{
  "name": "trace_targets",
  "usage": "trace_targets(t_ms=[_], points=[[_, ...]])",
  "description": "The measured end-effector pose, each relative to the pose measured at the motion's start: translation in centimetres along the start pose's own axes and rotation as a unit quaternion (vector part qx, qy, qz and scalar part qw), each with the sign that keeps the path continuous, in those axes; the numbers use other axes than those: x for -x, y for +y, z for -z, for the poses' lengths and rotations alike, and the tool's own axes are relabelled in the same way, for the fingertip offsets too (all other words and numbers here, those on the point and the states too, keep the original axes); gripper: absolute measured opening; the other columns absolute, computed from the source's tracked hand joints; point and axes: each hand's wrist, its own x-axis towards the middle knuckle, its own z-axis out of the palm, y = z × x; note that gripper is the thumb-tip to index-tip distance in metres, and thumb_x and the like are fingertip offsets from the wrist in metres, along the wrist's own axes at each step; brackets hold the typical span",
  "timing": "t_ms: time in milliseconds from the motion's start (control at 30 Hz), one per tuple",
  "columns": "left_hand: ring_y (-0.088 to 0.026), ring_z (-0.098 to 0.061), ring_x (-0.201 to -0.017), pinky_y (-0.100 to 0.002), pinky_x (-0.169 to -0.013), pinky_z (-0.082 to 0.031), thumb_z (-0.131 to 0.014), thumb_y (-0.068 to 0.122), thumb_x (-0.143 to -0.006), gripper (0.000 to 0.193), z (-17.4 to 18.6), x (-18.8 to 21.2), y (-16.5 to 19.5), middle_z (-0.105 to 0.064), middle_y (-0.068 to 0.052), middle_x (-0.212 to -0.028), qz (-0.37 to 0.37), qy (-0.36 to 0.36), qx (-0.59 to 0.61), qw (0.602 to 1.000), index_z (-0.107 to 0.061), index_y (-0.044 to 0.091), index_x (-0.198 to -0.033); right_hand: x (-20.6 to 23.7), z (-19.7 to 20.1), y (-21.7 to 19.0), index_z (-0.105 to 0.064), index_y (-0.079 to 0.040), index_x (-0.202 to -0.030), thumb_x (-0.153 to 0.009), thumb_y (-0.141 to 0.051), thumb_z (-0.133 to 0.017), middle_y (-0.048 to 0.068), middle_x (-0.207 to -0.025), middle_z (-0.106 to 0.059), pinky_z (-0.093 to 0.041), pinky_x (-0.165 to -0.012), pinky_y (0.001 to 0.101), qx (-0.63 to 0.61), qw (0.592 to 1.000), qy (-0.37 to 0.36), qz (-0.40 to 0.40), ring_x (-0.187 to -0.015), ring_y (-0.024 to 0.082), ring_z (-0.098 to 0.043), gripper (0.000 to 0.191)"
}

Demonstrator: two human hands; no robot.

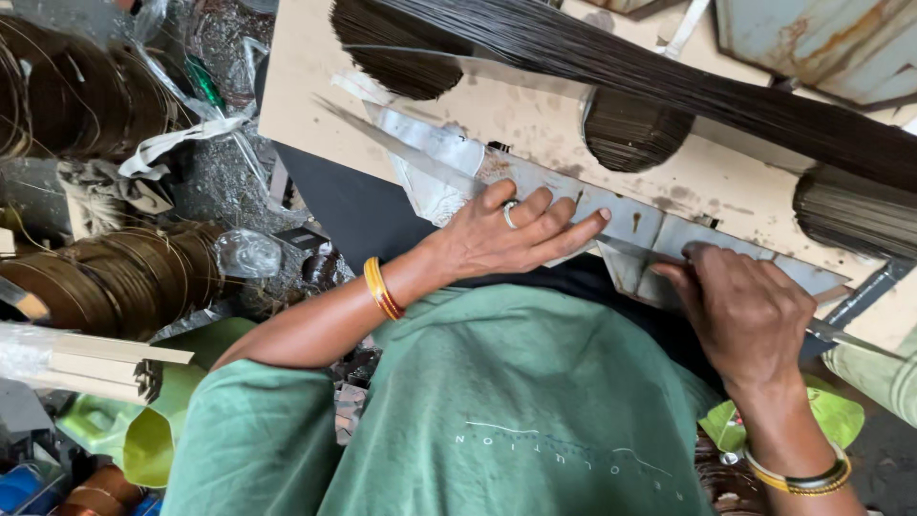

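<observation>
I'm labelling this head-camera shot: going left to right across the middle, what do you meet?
Coils of brownish wire → orange bangles on the left wrist → left hand flat on the metal strip → right hand at the strip's lower edge.

Your shirt [516, 401] is muted green with a faint pale line across the front. Orange-gold bangles [382, 288] ring your left wrist; a yellow-and-dark band [800, 478] rings the right. A silver ring [509, 215] sits on your left hand [506, 234]. The metal strip [573, 196] under your fingers is grey-silver with rusty brown flecks. The board [535, 119] is pale tan, smudged. The wire bundle [669, 76] is dark brown-black. The coils [105, 277] are coppery brown.
</observation>
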Motion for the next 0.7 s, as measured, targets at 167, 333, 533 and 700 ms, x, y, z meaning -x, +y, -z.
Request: trace_targets(t_ms=[167,333,533,700], points=[[-0.016,-0.057,-0.115,-0.035,-0.098,-0.04,-0.066,0.021,-0.107,0.04,3.2,2.2,-4.5,-0.061,0.0,-0.118,0.026,-0.051,0.036,0.998,-0.057,0.015,-0.145,0.6,-0.5,0.5,-0.072,-0.007,-0.092,-0.101,-0.022,-0.078,0.005,-0.076,-0.072,-0.035,-0.055,0.0253,-0.015,0.998,0.047,0.05,-0.059,0.012,-0.061,0.019],[-0.025,-0.061,-0.113,-0.043,-0.101,-0.045,-0.077,0.01,-0.105,0.032,7.5,6.2,-15.4,-0.063,-0.006,-0.12,0.143,-0.061,0.084,0.984,-0.057,0.011,-0.129,-2.0,-0.2,-0.2,-0.073,-0.005,-0.086,-0.102,-0.019,-0.075,0.004,-0.07,-0.064,-0.03,-0.054,0.0279,0.037,0.995,0.073,0.051,-0.059,0.015,-0.057,0.022],[-0.03,-0.06,-0.099,-0.039,-0.083,-0.045,-0.073,-0.005,-0.091,0.023,7.5,4.2,-19.7,-0.061,-0.012,-0.105,0.196,0.003,0.03,0.98,-0.065,0.003,-0.112,-5.7,0.5,0.2,-0.067,-0.005,-0.094,-0.108,-0.014,-0.064,0.005,-0.083,-0.065,-0.032,-0.064,0.0292,0.103,0.983,0.142,0.045,-0.069,0.017,-0.058,0.017],[-0.031,-0.057,-0.091,-0.042,-0.079,-0.043,-0.073,-0.005,-0.092,0.02,7.6,2.6,-19.7,-0.058,-0.012,-0.096,0.175,0.004,-0.008,0.984,-0.065,0.002,-0.109,-7.4,0.0,0.0,-0.067,-0.003,-0.096,-0.107,-0.018,-0.069,0.006,-0.082,-0.066,-0.033,-0.065,0.0313,0.103,0.981,0.158,0.036,-0.069,0.02,-0.059,0.018]])
